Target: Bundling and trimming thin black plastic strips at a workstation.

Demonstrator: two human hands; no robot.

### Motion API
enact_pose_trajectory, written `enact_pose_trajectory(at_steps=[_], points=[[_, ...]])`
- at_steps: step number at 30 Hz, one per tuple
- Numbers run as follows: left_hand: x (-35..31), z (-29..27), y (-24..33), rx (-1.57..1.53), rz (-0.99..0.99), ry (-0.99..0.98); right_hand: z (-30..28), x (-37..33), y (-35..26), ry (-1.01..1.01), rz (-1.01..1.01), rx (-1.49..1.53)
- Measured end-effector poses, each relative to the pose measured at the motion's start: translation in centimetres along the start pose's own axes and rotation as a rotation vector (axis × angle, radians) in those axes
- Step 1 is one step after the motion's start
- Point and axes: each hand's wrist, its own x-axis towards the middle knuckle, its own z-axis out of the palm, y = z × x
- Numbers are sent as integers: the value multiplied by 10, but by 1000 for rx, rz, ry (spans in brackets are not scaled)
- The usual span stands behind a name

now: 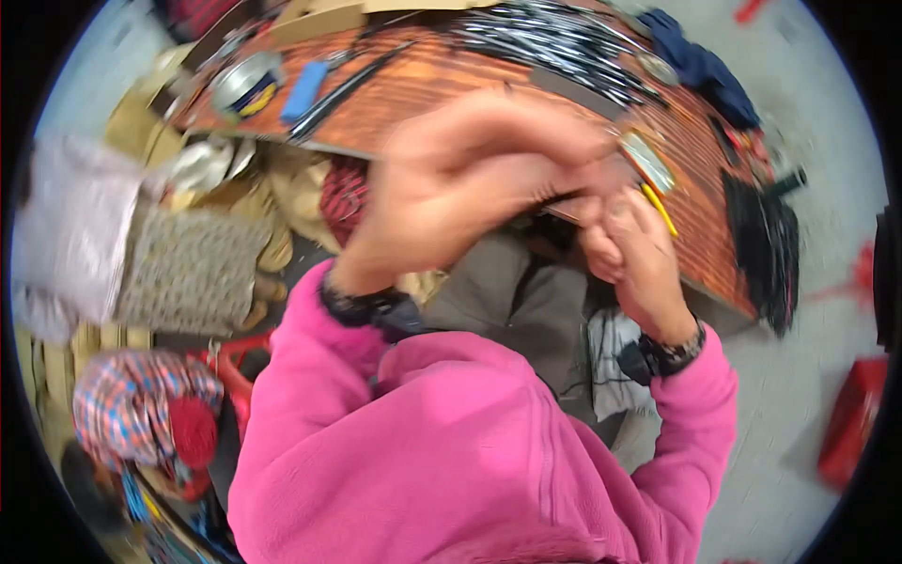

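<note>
My left hand (442, 179) is raised over the near edge of the wooden table (700, 249), smeared by motion. Its fingers reach right and meet my right hand (641, 254). The right fingers are curled tightly together, and whatever they pinch is too small or blurred to name. A short dark line shows between the two hands; I cannot tell what it is. Just beyond the right hand lie a yellow stick-like piece (660, 209) and a flat shiny piece with an orange edge (648, 162).
Many thin dark metal rods (554, 42) lie at the back. Left of them are a black rod (349, 91), a blue block (304, 91) and a round tin (248, 86). Black strands (763, 254) hang over the right edge. A red box (850, 423) stands on the floor.
</note>
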Motion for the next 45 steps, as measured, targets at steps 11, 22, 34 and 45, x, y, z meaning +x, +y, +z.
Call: enact_pose_trajectory(at_steps=[11, 22, 34, 45], points=[[-67, -34, -101, 375, -491, 149, 18, -11, -6, -28, -35, 129], [28, -48, -165, 550, -437, -442, -4, -6, 16, 54, -218, -55], [-9, -107, -233, 652, -503, -461, -20, 7, 104, 189, -152, 18], [-4, -99, -170, -181, -800, -433, -20, 12, 106, 229, -232, 110]])
